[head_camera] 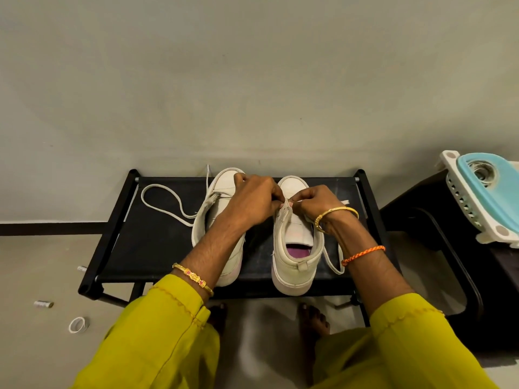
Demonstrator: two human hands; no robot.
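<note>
Two white sneakers stand side by side on a black shoe rack, toes toward the wall. My left hand reaches over the left sneaker and pinches the eyelet flap at the front of the right sneaker. My right hand pinches the same spot from the other side, at the lace. A loose white lace trails in a loop on the rack left of the left sneaker. Another lace end hangs down the right sneaker's outer side.
A grey wall rises right behind the rack. A dark stool or table at the right carries a white and blue plastic basket. On the floor at the left lie a white ring and a small silver cylinder. My bare feet stand under the rack's front edge.
</note>
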